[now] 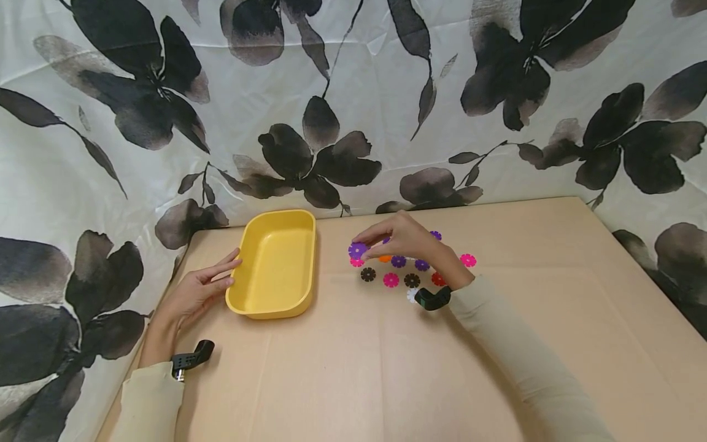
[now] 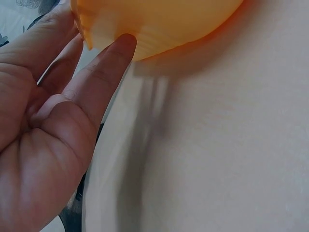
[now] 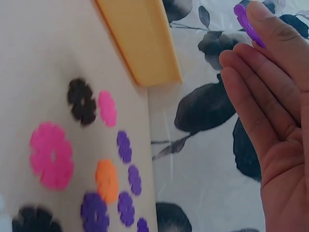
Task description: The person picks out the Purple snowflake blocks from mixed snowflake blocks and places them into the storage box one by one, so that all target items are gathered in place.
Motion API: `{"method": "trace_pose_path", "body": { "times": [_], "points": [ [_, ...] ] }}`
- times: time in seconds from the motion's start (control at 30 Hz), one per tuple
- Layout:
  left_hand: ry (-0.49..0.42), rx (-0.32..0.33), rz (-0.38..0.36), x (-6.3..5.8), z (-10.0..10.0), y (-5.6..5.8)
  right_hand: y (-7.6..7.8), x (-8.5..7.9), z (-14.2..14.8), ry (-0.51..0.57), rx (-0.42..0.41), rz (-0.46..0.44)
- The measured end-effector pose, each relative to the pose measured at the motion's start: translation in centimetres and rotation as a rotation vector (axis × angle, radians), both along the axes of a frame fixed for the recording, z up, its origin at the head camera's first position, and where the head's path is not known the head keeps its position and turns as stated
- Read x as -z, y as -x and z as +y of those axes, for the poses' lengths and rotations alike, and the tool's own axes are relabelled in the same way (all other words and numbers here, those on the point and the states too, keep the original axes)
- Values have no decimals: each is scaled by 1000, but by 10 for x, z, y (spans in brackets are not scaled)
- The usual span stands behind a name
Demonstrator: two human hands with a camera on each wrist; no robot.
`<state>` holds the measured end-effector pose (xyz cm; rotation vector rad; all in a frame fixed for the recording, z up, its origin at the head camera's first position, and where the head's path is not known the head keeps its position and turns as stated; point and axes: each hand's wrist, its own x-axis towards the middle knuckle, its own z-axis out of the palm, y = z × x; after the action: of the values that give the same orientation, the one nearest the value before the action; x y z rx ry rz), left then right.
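Pinching thin, purple, petal-edged flower disc (image 1: 357, 250) in right grip (image 1: 405, 236).

Close view of a left hand (image 2: 50, 130) at the left, palm facing the camera and fingers reaching up to a yellow-orange container (image 2: 169, 26) at the top edge. One digit lies straight with its tip against the container's outer wall; the other fingers extend toward its rim, where contact is hard to make out. Soft shadows (image 2: 130, 164) fall across the pale tabletop (image 2: 231, 145). A dark-patterned cloth (image 2: 72, 220) shows past the table's edge.
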<state>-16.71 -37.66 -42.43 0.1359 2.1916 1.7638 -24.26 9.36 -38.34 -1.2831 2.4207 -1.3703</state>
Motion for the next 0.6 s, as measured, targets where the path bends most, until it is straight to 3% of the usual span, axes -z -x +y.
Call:
{"method": "trace_pose_path", "body": {
  "times": [0.6],
  "points": [
    [32, 15, 25, 2, -2, 1, 10, -12, -73, 97, -172, -73]
  ]
}}
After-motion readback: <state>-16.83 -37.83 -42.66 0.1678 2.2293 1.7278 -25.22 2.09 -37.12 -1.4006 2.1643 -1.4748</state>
